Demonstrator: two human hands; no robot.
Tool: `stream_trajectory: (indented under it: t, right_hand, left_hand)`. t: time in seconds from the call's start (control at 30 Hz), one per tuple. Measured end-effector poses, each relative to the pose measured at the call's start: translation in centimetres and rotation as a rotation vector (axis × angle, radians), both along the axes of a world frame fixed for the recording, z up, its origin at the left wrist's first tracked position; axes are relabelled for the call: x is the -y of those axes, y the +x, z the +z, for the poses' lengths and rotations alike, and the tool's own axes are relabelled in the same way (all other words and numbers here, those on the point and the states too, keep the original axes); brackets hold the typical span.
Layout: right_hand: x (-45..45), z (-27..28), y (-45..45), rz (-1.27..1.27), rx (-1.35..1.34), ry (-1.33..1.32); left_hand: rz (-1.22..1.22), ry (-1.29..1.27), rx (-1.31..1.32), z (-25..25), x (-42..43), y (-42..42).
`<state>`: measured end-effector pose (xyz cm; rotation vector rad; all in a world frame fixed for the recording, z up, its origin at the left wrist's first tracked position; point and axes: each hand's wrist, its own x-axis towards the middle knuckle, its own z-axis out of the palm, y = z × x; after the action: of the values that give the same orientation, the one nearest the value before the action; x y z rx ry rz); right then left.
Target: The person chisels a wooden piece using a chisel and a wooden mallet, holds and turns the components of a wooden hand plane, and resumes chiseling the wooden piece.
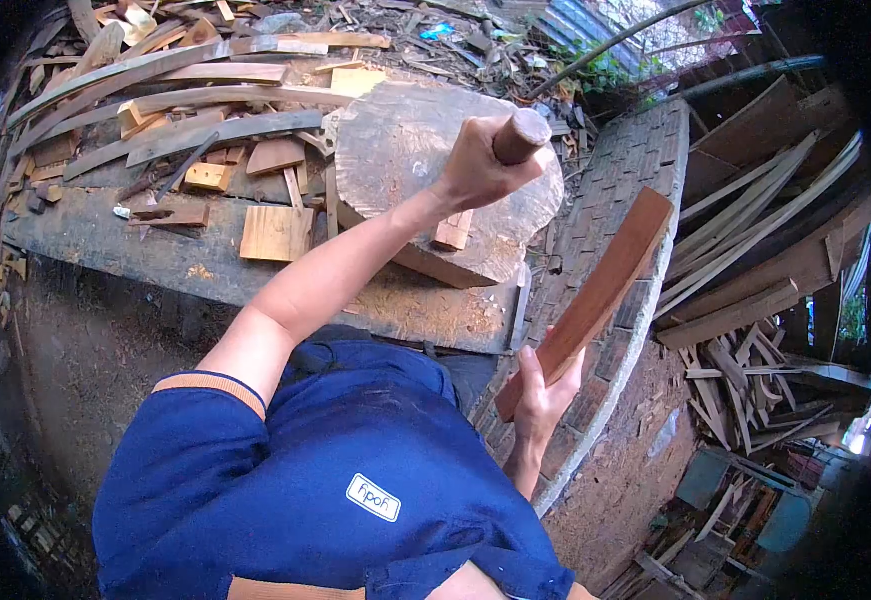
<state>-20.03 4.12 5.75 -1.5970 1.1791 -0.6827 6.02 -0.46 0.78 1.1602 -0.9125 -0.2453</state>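
My left hand (480, 165) is closed around a thick, round brown wooden handle (522, 137), its end facing up toward me. What lies at the handle's lower end is hidden behind the hand. Beneath this hand is a wide chopping stump (385, 130), with a small light wood block (452, 230) on it near the forearm. On the right, my right hand (547, 395) grips a long reddish-brown piece of wood (605, 280) near its lower end. That piece is tilted, its far end pointing up and right, apart from the stump.
Curved wooden strips (205, 75) and offcuts lie at the upper left. A square wood block (275, 232) sits on a grey plank (105, 240). A low brick ledge (635, 150) curves along the right. Scrap wood (745, 380) is piled beyond it.
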Motion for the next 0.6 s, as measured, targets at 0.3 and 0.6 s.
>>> stream_trajectory:
  t: [0.3,0.6]
  right_hand:
    - [2.3,7.5,2.5,-0.016,0.42,-0.43]
    - [2.0,5.4,0.0,-0.007,0.042,-0.175]
  left_hand:
    - [-0.181,-0.084,0.23,0.8,0.1,-3.2]
    - [-0.189,0.04,0.333,0.0,0.0,-6.0]
